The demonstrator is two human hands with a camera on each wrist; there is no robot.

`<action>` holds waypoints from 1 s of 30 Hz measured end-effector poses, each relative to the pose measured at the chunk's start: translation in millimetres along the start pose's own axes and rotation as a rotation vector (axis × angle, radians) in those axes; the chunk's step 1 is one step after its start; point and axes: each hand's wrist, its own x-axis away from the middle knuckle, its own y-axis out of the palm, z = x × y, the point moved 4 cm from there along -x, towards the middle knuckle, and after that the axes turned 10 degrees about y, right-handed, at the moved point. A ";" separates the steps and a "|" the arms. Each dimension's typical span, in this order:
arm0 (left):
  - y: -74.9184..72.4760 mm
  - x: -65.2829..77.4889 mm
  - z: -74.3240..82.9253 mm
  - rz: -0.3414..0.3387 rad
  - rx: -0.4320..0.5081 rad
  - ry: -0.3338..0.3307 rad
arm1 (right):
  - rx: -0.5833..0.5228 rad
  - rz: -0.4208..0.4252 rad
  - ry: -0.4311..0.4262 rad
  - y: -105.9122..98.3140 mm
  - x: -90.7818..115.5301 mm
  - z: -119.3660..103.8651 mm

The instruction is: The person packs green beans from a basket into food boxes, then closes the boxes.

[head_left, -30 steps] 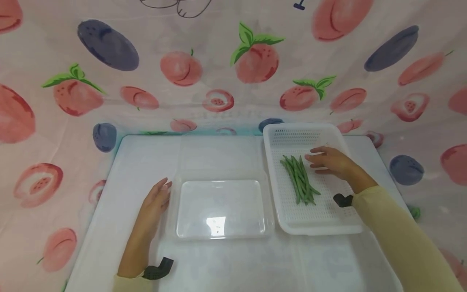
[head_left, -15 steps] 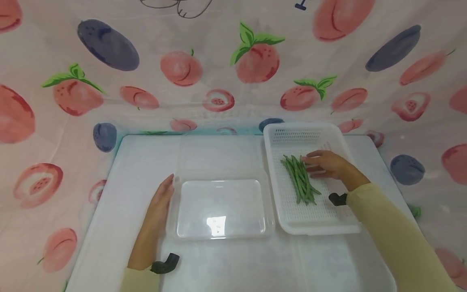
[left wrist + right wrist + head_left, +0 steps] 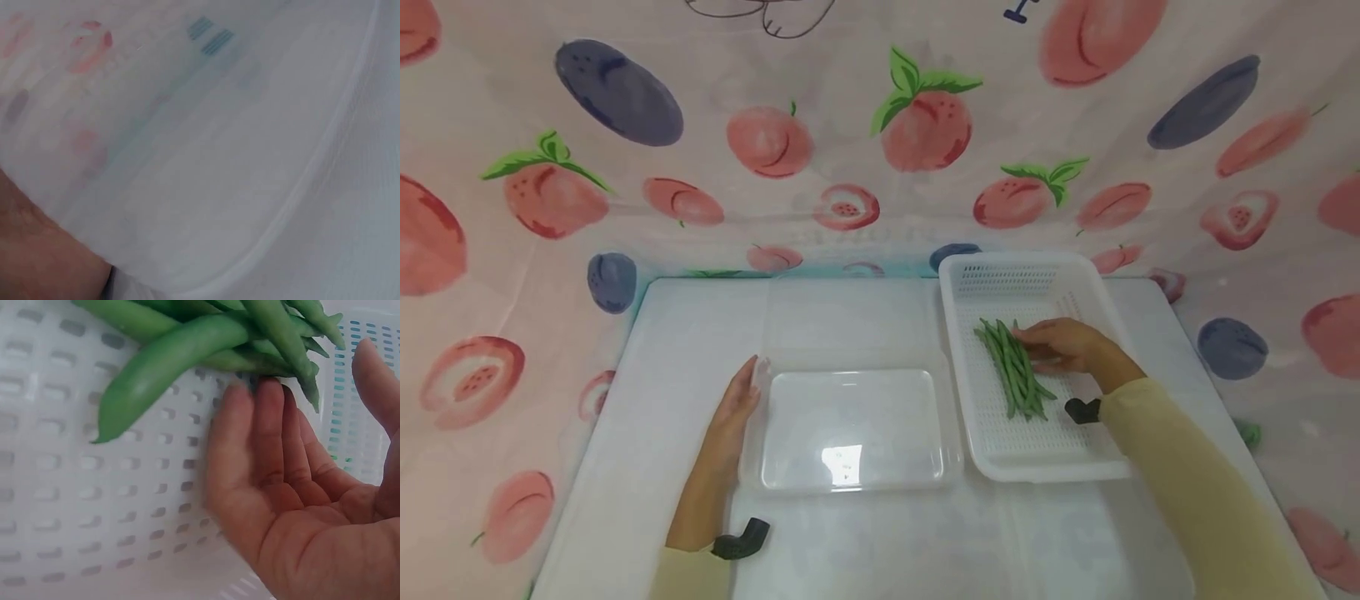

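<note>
Compared with one second ago, the right hand [image 3: 1063, 343] has moved farther left and a little toward the near edge of the white table [image 3: 865, 546], so that its fingertips now come to the right side of the bundle of green beans [image 3: 1019, 375]. During the same time, the left hand [image 3: 735, 404] has come to the left edge of the clear plastic container [image 3: 853, 421], near the far left corner of its front part. The beans have not moved: they lie in the white perforated basket [image 3: 1052, 469], nearer to its left edge, and this basket stands at the far edge of the table, toward the right corner. In the right wrist view, the right hand is open, the thumb well apart, the fingers slightly bent beside the bean tips; it does not yet grip any bean. The left hand also looks open, with rather straight fingers along the container; how firmly it presses, I cannot tell. For the work, I judge that the reach is almost finished, the container seems to be steadied, and the picking up is not yet done.
</note>
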 end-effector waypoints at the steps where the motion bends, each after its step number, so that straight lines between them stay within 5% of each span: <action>1: -0.2 -0.3 -0.5 -0.003 0.007 0.004 | -0.006 -0.002 0.006 0.8 -0.4 0.3; 17: -2.8 -2.6 -1.4 -0.052 0.060 0.048 | -0.024 0.006 0.025 2.5 -5.5 -0.1; 30: -1.9 -2.5 -2.0 -0.097 0.090 0.061 | -0.107 -0.068 0.010 -2.9 -7.3 7.2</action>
